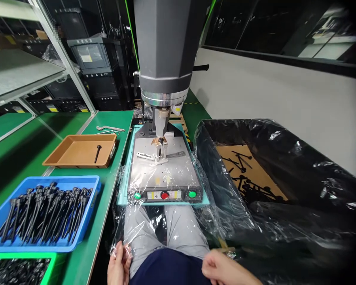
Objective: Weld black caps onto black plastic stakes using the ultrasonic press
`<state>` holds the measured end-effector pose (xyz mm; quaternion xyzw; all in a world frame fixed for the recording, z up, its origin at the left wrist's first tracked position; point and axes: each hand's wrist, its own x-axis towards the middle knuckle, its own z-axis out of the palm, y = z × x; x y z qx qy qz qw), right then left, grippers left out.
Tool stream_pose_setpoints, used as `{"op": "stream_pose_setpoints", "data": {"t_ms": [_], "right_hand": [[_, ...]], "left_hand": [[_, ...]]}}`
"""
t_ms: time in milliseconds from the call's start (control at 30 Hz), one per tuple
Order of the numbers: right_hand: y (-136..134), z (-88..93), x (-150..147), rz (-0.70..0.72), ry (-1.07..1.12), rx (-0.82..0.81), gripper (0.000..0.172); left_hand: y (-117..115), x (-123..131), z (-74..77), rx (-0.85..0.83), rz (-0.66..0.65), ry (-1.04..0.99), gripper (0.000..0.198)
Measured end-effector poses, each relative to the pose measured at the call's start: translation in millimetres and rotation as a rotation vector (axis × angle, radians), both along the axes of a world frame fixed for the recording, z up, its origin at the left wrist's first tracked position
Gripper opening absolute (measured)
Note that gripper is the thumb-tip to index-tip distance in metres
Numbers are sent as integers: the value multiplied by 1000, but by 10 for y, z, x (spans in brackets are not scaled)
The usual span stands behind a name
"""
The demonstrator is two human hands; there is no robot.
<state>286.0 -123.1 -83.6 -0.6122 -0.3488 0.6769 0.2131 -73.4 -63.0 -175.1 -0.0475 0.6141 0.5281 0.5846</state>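
Note:
My left hand [118, 264] rests low at my left thigh, fingers curled against the clear plastic film [127, 233] that hangs from the machine. My right hand [221, 269] lies by my right thigh with fingers curled under, and what it holds, if anything, is hidden. Ahead stands a press machine [166, 59] over a metal base plate [163, 174] with a small fixture [160, 152] holding a black part. A red button [165, 195] sits between two green buttons [192, 194] on the front panel.
A blue tray [90, 213] full of black screws sits on the green bench at left. Behind it a brown tray [77, 148] holds one black screw [97, 154]. A plastic-lined box [249, 166] with black screws stands at right. Grey shelving rises at far left.

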Motion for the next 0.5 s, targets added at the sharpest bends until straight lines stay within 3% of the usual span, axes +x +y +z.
{"op": "stream_pose_setpoints", "data": {"t_ms": [33,100,200,300,400,500], "right_hand": [[213,165,11,119,-33,115,16],[721,477,23,202,-96,352,16],[1561,819,22,123,-210,675,19],[2359,1015,-3,-82,-369,919,23],[3028,1163,-57,-241,-520,1044,23],[3477,1288,-129,-221,-675,1108,26]], "left_hand": [[7,6,7,4,-9,-6,25],[19,-2,30,4,-49,-20,24],[25,-72,72,-72,-191,-1,27],[-4,-192,88,-183,-344,101,36],[-72,-313,60,-182,-449,269,43],[-136,-384,26,-106,-509,389,53]]}}
